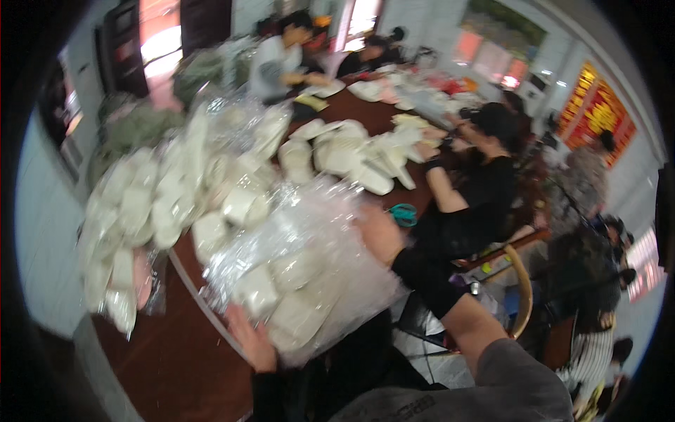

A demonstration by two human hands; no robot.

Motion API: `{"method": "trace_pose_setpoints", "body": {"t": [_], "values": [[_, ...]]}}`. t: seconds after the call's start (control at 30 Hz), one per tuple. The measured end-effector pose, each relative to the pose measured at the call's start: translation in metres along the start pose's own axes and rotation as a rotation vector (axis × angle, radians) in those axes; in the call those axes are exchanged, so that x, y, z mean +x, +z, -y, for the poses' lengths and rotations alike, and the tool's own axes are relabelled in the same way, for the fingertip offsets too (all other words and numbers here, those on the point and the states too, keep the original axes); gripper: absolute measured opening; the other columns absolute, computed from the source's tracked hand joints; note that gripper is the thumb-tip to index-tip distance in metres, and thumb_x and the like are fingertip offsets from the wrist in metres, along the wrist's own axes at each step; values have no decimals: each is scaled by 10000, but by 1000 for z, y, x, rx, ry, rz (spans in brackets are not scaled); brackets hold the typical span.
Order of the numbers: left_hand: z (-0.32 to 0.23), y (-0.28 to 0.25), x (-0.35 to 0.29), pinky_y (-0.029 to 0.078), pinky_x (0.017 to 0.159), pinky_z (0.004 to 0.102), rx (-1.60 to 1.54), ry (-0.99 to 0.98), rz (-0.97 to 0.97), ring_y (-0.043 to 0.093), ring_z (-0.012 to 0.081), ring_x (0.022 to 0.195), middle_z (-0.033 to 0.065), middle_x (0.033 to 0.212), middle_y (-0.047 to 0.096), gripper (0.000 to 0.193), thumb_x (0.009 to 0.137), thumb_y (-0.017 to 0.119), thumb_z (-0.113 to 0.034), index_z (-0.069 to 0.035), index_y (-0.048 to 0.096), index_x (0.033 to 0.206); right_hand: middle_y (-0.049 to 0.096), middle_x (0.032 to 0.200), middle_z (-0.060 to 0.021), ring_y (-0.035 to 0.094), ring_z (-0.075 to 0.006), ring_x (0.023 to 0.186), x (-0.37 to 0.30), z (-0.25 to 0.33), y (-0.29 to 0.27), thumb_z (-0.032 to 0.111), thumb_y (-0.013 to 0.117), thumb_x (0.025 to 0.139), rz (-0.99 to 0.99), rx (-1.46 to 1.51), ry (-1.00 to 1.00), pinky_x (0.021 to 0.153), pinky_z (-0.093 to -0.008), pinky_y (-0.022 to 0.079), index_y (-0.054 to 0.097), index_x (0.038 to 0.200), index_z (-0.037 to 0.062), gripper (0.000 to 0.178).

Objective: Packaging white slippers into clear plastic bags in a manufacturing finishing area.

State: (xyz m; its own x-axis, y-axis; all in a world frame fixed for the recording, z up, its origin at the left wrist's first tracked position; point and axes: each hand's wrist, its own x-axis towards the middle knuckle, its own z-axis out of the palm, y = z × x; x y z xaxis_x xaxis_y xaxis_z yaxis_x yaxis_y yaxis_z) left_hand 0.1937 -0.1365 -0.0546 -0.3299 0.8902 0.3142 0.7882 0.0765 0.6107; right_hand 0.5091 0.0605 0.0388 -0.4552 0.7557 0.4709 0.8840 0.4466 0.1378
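In front of me is a large clear plastic bag (351, 278) with several white slippers (299, 313) showing through it. Its right side is gripped by my right hand (380, 235), whose fingers are blurred and partly hidden by the plastic. Against the bag's lower left edge lies my left hand (254, 343), its fingers stretched out and apart. More bagged white slippers (165, 190) form a heap just past the bag, to the left. Loose white slippers (351, 151) are piled farther along the table.
The long brown table (165, 352) curves away from me. Teal-handled scissors (403, 214) lie beyond my right hand. A person in black (485, 176) sits at the table's right side, near a wooden chair (522, 292). Another person in a pale top (274, 63) works farther back, by bulky sacks (204, 74).
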Motion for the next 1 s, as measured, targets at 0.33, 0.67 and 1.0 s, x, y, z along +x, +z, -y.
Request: {"method": "trace_pose_setpoints", "body": {"t": [0.33, 0.67, 1.0], "values": [[-4, -4, 1, 185, 1132, 491, -26, 77, -18, 227, 377, 1406, 218, 1519, 252, 561, 996, 392, -280, 16, 272, 1458, 601, 935, -116, 585, -291, 953, -5, 58, -13, 329, 582, 879, 332, 421, -145, 811, -416, 478, 537, 1047, 70, 312], [-33, -24, 0, 196, 1143, 418, 305, 55, 66, 312, 299, 1377, 141, 1514, 304, 557, 1013, 379, -334, -6, 301, 1457, 626, 871, -148, 626, -324, 876, -18, 43, 6, 350, 626, 812, 520, 252, -149, 707, -451, 500, 575, 1013, 100, 325], [-5, -7, -4, 207, 1130, 464, 102, 33, 7, 241, 327, 1415, 168, 1537, 246, 549, 949, 485, -108, -23, 299, 1459, 681, 1022, -126, 646, -158, 866, 22, 0, -63, 191, 563, 949, 525, 1707, 317, 744, -291, 515, 491, 1018, 69, 158]]}}
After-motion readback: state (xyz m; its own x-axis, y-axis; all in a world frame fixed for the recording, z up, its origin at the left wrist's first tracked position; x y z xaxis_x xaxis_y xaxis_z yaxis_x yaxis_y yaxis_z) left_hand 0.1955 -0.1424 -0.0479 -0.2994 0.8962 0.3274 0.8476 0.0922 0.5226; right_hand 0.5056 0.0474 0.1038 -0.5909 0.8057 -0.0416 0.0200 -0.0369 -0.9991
